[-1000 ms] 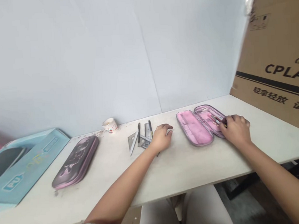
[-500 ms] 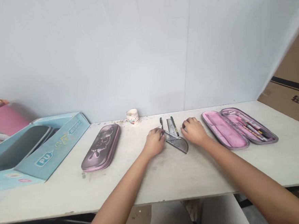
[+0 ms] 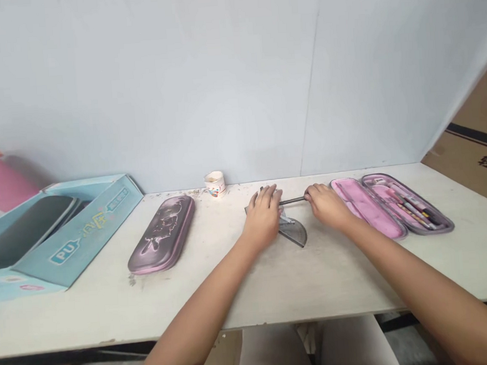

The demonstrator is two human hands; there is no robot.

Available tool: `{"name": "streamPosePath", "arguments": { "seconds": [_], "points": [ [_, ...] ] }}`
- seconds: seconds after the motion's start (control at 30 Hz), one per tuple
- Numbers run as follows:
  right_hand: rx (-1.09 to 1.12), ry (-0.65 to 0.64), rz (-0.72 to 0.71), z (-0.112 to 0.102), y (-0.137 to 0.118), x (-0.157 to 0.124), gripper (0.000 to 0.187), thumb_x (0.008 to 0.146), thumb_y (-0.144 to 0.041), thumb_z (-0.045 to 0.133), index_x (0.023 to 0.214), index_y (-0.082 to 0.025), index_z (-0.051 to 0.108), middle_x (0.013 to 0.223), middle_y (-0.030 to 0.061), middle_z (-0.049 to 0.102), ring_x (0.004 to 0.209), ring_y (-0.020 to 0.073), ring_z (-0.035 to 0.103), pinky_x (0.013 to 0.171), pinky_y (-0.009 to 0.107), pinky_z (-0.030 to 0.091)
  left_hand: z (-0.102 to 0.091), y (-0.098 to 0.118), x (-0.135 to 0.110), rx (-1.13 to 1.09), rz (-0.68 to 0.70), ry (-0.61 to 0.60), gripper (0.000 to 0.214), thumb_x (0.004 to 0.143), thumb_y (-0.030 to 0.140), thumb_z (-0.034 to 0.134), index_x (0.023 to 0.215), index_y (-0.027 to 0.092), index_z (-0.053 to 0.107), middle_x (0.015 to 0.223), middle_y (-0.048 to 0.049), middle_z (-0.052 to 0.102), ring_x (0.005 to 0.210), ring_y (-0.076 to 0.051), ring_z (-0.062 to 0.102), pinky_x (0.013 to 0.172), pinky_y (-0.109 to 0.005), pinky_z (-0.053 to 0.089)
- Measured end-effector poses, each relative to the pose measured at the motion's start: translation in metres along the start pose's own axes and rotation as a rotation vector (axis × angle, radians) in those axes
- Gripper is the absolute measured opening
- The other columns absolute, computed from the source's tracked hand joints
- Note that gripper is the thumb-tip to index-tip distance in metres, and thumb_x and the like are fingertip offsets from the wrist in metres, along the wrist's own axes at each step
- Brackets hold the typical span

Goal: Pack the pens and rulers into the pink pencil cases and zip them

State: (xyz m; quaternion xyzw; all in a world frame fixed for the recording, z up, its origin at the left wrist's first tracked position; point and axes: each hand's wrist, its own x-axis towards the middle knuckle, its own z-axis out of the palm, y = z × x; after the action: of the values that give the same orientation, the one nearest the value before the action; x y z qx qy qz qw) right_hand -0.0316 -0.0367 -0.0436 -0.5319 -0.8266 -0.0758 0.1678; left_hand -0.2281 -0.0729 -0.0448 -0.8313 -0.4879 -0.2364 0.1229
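supporting table (image 3: 194,314): pale, set against the wall (image 3: 157,88), its load spread in a row, which seems to leave everything within arm's reach.
brown carton (image 3: 467,156): standing at the far right; its dark characters are cut by the view's edge and too blurred to read surely.
blue box (image 3: 93,237): at the left, a dark case (image 3: 30,231) lying inside; the front wall reads "pu", beside yellow lettering that cannot be made out.
open pencil case (image 3: 374,212): toward the right, laid flat, probably for easy access; pens (image 3: 414,212) lie together in its right half.
closed pencil case (image 3: 161,235): rabbit-like design upward, no legible brand.
left hand (image 3: 264,211): palm down, fingers slightly apart, perhaps steadying what is beneath; whether they grip anything cannot be told.
right hand (image 3: 326,204): fingers narrow, pinching one end of a dark pen (image 3: 293,200).
paper cup (image 3: 215,185): near the wall, printed, unreadable.
protractor (image 3: 296,232): flat on the table, partly under the left hand.
dark pen: spanning the gap between both hands.
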Motion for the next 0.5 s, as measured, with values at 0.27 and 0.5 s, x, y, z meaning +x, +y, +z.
{"name": "streamPosePath", "arguments": {
  "seconds": [0.27,0.5],
  "points": [
    [0.170,0.197,-0.106,-0.005,0.043,-0.029,0.019,0.086,-0.016,0.034,0.082,-0.017,0.053,0.078,0.0051,0.062,0.079,0.0188,0.054,0.081,0.031,0.032,0.010,0.041,0.026,0.174,0.003,-0.252,0.025,0.087,0.020,0.036,0.107,0.023,0.050,0.079,-0.0054,0.058,0.069,-0.019,0.057,0.056,-0.027,0.037],
    [0.330,0.299,0.022,-0.004,0.065,-0.029,0.020,0.087,-0.021,0.033,0.082,-0.017,0.052,0.081,0.0076,0.062,0.080,0.0202,0.054,0.080,0.032,0.036,0.012,0.032,0.030,-0.117,-0.264,-0.140,0.034,0.090,0.043,0.029,0.101,0.023,0.053,0.063,-0.0001,0.054,0.059,-0.015,0.053,0.053,-0.023,0.029]
  ]
}}
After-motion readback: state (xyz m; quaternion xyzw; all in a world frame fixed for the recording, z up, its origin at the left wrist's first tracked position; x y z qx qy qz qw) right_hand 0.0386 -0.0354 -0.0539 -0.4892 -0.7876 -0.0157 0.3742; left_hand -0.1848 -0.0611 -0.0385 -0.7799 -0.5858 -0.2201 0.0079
